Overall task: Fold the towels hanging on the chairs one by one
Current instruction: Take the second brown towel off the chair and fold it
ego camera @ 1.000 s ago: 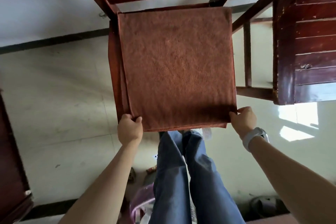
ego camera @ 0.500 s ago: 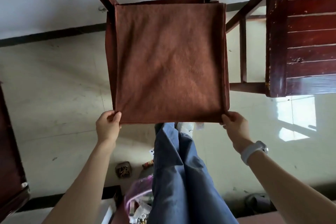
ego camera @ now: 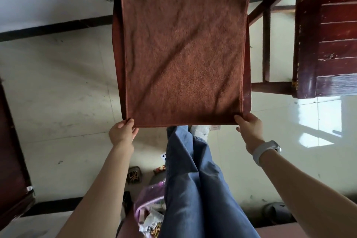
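Note:
A brown towel (ego camera: 183, 58) lies spread square over the seat of a dark red wooden chair (ego camera: 247, 94), covering nearly all of it. My left hand (ego camera: 122, 133) pinches the towel's near left corner. My right hand (ego camera: 250, 129), with a white wristband behind it, pinches the near right corner. The near edge of the towel is stretched straight between both hands, just past the seat's front. A diagonal crease runs across the cloth.
A second dark wooden chair or cabinet (ego camera: 328, 35) stands at the right. Dark furniture (ego camera: 11, 160) sits at the left edge. My legs in blue jeans (ego camera: 193, 179) are below the towel. A purple bag (ego camera: 148, 205) with small items lies on the pale floor.
Both hands have shifted along the towel's near edge out to its corners and pulled the edge toward me; the towel now lies flatter with a diagonal crease.

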